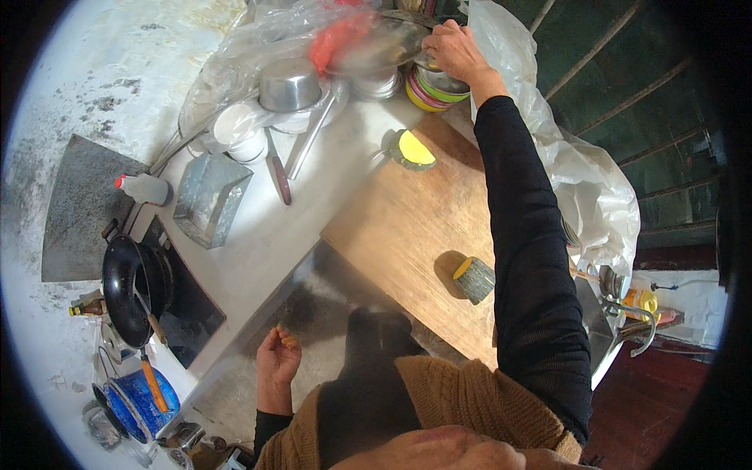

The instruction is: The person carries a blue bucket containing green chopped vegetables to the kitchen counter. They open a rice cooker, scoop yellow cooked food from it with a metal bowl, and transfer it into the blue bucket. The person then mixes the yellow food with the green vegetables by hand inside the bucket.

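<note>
My right hand (457, 53) reaches to the back of the counter, over a stack of colored bowls (426, 94) with a metal bowl on top. Its fingertips are hidden, so what they grip is unclear. A blurred, round metal lid or pan (385, 47) lies just left of it. Low over the floor, my left hand (278, 361) is curled around a small orange piece (289, 341), too small to identify. On the wooden board (376, 229) rest two pieces of dark-green-rinded squash: a chunk (477, 282) and, near the far corner, an end piece (416, 150) with a yellow cut face.
A knife (281, 179), a metal pot (289, 85), white bowls (241, 132) and a sheet-metal tray (211, 200) occupy the counter. Left, a black wok (129, 294) sits on the cooktop beside a blue bucket (141, 399). Plastic sheeting (593, 200) hangs by the barred window.
</note>
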The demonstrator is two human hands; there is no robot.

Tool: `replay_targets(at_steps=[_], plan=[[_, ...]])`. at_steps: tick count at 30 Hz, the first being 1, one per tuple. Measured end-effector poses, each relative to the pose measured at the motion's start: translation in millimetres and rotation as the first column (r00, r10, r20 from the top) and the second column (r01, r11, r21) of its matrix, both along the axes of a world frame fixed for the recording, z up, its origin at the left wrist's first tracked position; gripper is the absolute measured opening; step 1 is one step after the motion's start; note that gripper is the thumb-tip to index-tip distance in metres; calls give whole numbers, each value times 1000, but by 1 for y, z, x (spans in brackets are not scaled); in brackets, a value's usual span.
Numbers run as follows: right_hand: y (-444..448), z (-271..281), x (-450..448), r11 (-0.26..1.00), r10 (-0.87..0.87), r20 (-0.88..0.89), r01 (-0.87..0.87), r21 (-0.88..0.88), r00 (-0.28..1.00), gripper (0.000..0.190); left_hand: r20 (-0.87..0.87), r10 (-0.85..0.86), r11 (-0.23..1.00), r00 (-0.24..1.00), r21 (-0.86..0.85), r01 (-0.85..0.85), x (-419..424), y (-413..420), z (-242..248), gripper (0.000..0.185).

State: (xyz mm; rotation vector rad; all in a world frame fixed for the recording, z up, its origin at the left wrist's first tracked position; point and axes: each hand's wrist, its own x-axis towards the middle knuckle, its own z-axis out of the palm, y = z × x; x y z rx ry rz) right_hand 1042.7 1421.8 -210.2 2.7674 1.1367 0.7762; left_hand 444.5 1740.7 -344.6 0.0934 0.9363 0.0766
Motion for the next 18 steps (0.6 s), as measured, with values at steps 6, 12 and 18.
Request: replay_targets(at_steps=[6, 12, 18], plan=[[-4, -7, 4, 997, 57, 86, -60, 38, 995, 16, -59, -7, 1000, 998, 13, 8, 0, -2, -2, 18], [-15, -2, 5, 999, 49, 102, -48, -14, 994, 19, -105, 22, 1000, 994, 24, -20, 5, -10, 4, 19], [-38, 12, 6, 989, 142, 105, -136, -61, 984, 22, -50, -23, 1000, 998, -8, 22, 2, -6, -4, 18]])
